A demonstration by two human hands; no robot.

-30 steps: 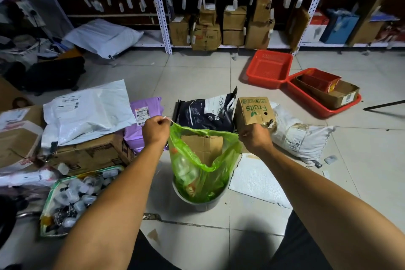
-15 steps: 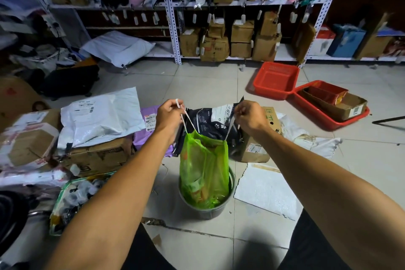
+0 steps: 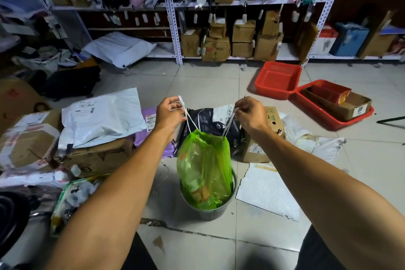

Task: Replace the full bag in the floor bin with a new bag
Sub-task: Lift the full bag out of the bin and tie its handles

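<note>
Cinching the full bag while it is sitting in the floor bin

The left hand (image 3: 169,114) and right hand (image 3: 249,114) are each pinching one white drawstring (image 3: 190,119), fingers closed tight around the cord, and the translucent green plastic rubbish bag (image 3: 205,166) is hanging directly below and between them, its gathered neck nearly shut. The bag's long axis is running upright, its lower part sitting inside the round grey plastic floor bin (image 3: 208,211) on the tiled floor (image 3: 208,85), both hands about equally near. Lifting it clear probably calls for a straight upward pull; whether the bag's bottom is touching the bin's base is hidden.
</note>
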